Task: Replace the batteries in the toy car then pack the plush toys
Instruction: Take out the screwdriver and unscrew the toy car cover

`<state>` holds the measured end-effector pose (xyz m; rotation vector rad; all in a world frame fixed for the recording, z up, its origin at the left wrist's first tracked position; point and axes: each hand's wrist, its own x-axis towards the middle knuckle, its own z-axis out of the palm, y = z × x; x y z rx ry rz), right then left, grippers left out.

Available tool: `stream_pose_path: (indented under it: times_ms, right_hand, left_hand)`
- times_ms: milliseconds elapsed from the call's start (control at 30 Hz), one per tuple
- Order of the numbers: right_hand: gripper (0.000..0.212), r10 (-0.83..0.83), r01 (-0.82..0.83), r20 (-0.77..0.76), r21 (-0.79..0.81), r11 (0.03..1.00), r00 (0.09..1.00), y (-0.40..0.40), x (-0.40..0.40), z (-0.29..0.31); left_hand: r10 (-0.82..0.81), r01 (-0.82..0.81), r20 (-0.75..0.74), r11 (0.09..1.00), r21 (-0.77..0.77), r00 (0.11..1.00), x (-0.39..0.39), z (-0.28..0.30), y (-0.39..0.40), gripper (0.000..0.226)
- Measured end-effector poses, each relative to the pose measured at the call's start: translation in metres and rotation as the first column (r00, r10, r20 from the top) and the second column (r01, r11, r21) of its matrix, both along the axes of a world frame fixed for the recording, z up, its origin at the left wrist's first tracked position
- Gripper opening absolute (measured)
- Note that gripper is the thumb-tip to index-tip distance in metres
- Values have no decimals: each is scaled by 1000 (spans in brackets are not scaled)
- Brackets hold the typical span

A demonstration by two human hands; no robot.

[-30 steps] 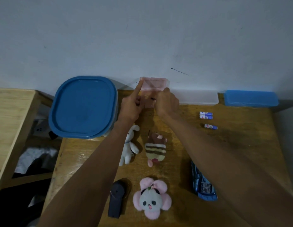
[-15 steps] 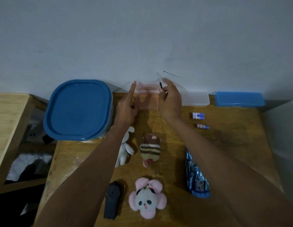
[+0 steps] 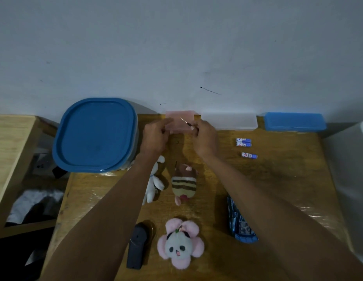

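Head view: small screwdriver [image 3: 185,122] now out of the pink box [image 3: 180,121] and pinched in the right hand [image 3: 205,138], left hand [image 3: 156,136] gripping the box, toy car [image 3: 240,222] untouched at table's right, batteries [image 3: 243,142] nearby — unscrewing likely next.

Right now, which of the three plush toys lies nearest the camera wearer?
The pink panda plush, at the table's near edge beside the black remote. The striped plush and white bunny plush lie farther back, toward the hands.
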<state>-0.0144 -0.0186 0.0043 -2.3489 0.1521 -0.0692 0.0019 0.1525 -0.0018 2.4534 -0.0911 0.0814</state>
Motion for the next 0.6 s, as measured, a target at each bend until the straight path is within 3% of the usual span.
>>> stream_pose_path:
  times_ms: [300,433,600]
  right_hand:
    - [23,-43,49,-83,68,996,996,-2,-3,11]
    - [26,-64,71,-56,122,990,996,-13,-11,26]
    - [18,-130,131,-12,119,984,991,-37,-34,55]
  left_hand:
    - [-18,26,-128,998,62,992,-2,17,-8,39]
    - [14,3,-122,991,137,992,-13,32,-17,50]
    - [-45,53,-55,985,165,997,-40,59,-43,37]
